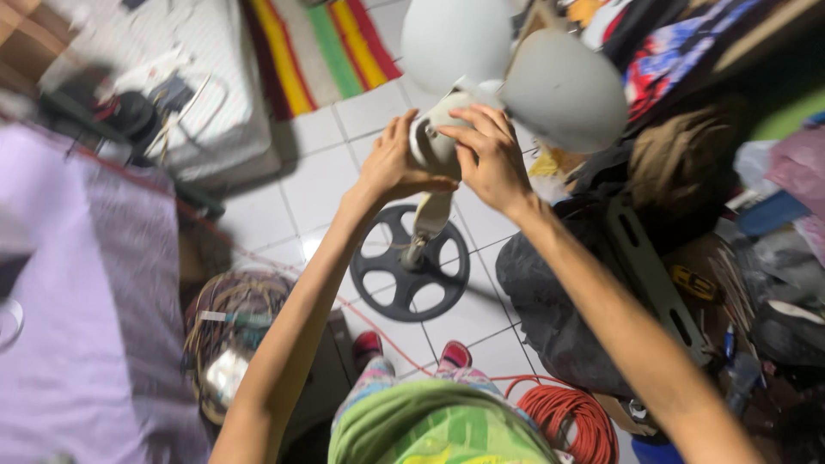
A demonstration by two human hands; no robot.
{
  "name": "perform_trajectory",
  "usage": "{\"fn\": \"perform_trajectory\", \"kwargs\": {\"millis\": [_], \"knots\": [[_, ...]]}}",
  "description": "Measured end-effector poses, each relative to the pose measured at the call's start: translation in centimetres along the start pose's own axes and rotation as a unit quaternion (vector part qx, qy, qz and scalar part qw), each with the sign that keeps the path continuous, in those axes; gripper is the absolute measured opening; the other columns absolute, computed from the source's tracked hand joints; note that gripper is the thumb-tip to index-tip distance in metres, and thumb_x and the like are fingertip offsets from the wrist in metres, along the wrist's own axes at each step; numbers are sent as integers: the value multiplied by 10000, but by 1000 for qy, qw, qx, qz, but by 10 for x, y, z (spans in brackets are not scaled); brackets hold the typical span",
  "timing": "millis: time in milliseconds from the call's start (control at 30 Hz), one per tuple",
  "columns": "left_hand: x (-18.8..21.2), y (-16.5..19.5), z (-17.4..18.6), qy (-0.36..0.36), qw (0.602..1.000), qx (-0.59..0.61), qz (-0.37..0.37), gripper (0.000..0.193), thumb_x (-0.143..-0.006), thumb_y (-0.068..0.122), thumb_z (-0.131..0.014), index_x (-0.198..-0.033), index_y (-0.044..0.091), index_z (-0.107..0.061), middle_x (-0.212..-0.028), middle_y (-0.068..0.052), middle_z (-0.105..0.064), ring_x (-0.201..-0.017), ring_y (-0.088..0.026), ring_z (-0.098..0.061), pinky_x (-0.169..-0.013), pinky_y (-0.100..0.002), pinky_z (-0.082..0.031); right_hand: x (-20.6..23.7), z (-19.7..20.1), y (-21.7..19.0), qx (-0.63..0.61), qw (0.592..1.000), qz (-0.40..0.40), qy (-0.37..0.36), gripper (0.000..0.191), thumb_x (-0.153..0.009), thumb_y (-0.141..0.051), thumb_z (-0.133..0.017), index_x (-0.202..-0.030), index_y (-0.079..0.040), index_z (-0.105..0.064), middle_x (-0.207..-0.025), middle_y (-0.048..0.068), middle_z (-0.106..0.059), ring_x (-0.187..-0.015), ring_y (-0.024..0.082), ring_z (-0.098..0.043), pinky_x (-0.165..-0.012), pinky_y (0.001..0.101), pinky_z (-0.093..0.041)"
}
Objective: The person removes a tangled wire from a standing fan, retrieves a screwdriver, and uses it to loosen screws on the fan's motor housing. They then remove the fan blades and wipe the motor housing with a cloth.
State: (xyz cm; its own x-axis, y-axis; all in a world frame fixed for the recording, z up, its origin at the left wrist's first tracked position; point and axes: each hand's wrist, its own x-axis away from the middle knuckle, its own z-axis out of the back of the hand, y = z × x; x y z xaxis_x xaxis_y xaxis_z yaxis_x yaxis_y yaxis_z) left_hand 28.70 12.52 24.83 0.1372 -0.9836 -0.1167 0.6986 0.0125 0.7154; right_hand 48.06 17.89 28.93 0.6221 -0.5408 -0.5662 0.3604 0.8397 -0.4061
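Head view: fan hub (430, 142) is clasped by left hand (391, 167) and right hand (491, 159), above black base (411, 265); blades (563, 90) blurred.

We have a single view, taken from the person's head and facing steeply down past both raised forearms to the white tiled floor (318, 172). It sits close to the hands, with the feet at the lower edge. No second view overlaps it.
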Motion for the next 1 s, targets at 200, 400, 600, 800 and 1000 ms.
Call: {"fn": "perform_trajectory", "kwargs": {"millis": [200, 400, 600, 800, 1000], "knots": [[-19, 42, 5, 71, 991, 14, -111, 979, -727, 486, -881, -1489, 66, -431, -1444, -182, -553, -1312, -438, -508, -1084, -499, -425, -7, 91, 23, 127, 960, -38, 246, 247, -975, -26, -737, -1216, 3, -692, -1326, 144, -662, -1292, 336, -610, -1146, 431, -465], [-45, 92, -2, 80, 984, 88, -133, 627, -982, 438, -706, -1489, 126, -510, -1449, -139, -607, -1358, -377, -553, -1127, -457, -459, 7, 109, 61, -21, 966, -184, 182, 239, -1060, -217, -690, -1142, 5, -711, -976, 93, -739, -896, 148, -636, -836, 304, -495], [-62, 109, -40, 71, 952, 9, -297, 732, -948, 546, -752, -1477, 103, -510, -1503, -192, -527, -1395, -489, -415, -1107, -569, -375, 70, 97, 104, -103, 917, -325, 208, 314, -1126, -273, -548, -1014, -53, -743, -887, 9, -754, -809, 73, -683, -772, 242, -515], [-75, 83, -61, 72, 961, -225, -147, 732, -862, 626, -780, -1355, 110, -616, -1411, -170, -571, -1409, -434, -421, -1161, -615, -323, 78, 84, 139, -192, 928, -283, 149, 310, -1103, -233, -732, -976, 41, -661, -785, 131, -572, -759, 153, -469, -685, 325, -380], [-73, 65, -51, 79, 956, -264, -98, 707, -647, 506, -887, -1153, 62, -670, -1277, -131, -626, -1313, -361, -511, -949, -526, -466, 72, 67, 127, -171, 960, -210, 69, 265, -1022, -215, -665, -1190, -16, -713, -924, 120, -749, -805, 198, -696, -764, 327, -547]]}}
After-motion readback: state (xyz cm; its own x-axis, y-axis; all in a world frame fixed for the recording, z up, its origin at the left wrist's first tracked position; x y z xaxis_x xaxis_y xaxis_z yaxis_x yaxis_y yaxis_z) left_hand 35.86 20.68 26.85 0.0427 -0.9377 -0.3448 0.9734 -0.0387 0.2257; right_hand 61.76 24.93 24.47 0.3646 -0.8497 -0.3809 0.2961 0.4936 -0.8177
